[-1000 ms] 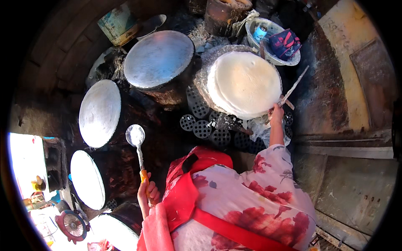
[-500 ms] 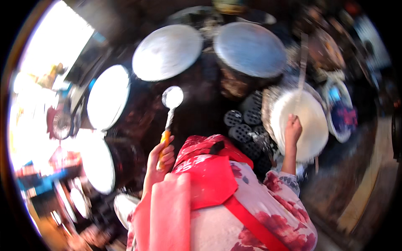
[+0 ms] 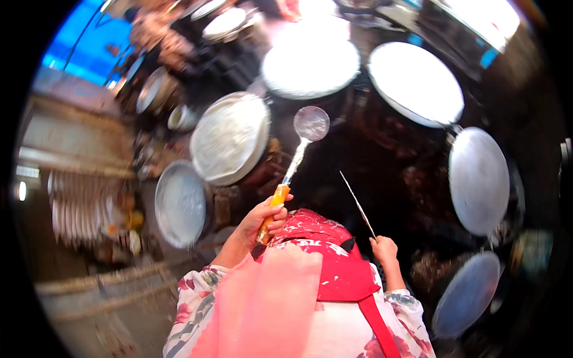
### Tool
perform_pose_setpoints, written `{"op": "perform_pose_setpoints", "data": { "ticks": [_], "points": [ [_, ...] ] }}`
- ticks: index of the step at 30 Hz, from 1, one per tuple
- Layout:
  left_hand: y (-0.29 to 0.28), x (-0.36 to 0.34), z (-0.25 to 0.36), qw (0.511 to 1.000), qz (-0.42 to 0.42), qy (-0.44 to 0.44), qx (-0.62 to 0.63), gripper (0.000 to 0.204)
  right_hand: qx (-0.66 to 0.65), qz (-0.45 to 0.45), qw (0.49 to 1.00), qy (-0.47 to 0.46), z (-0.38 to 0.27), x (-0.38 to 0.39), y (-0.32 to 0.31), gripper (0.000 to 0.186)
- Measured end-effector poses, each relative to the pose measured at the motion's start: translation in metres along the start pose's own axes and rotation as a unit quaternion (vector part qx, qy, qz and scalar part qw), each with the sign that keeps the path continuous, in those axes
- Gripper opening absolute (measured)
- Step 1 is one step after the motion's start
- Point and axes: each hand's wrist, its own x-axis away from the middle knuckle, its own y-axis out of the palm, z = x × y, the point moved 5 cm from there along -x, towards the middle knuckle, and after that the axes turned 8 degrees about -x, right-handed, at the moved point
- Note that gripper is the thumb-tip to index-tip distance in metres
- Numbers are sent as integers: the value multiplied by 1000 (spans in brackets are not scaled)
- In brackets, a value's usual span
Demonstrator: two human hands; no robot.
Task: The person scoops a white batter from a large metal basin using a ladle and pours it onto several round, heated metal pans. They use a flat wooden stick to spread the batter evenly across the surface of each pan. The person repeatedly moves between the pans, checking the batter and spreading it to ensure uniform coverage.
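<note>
My left hand (image 3: 262,218) grips the orange handle of a long metal ladle (image 3: 303,140), whose round bowl hovers between two round griddle plates (image 3: 231,137) (image 3: 310,67). My right hand (image 3: 384,249) holds a thin flat metal stick (image 3: 357,203) that points up and to the left. Both hands rise in front of my red and floral clothing. More round pale griddle plates (image 3: 415,80) (image 3: 478,179) ring the dark stove in front of me.
Other round plates sit at the left (image 3: 180,203) and lower right (image 3: 467,293). A small white bowl (image 3: 182,117) stands at the upper left near another person (image 3: 161,36). A stack of pale items (image 3: 77,209) lies at the far left.
My view has swung left across the stove; the flatbread and the tub have left the picture. The ladle stays in my left hand, and my right hand has lifted off the flatbread, stick raised.
</note>
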Motion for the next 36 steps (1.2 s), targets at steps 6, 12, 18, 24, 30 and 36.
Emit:
{"op": "perform_pose_setpoints", "data": {
  "ticks": [6,12,18,24,30,36],
  "points": [
    [-107,111,-30,954,129,236,134,36,99,-62,982,-146,-38,-24,-1,37],
    [-268,200,-44,871,325,289,228,32,79,3,943,-322,-127,-3,11,26],
    [-341,190,-22,858,247,309,327,28,94,81,853,-508,-347,10,61,29],
    [-362,213,-32,875,196,274,349,28,235,88,733,-632,-509,-19,149,19],
    [-385,263,-77,857,247,294,343,31,240,67,724,-644,-552,-43,158,14],
    [-378,296,-70,855,307,308,284,32,-48,216,835,-504,-558,-58,47,12]
  ]
}}
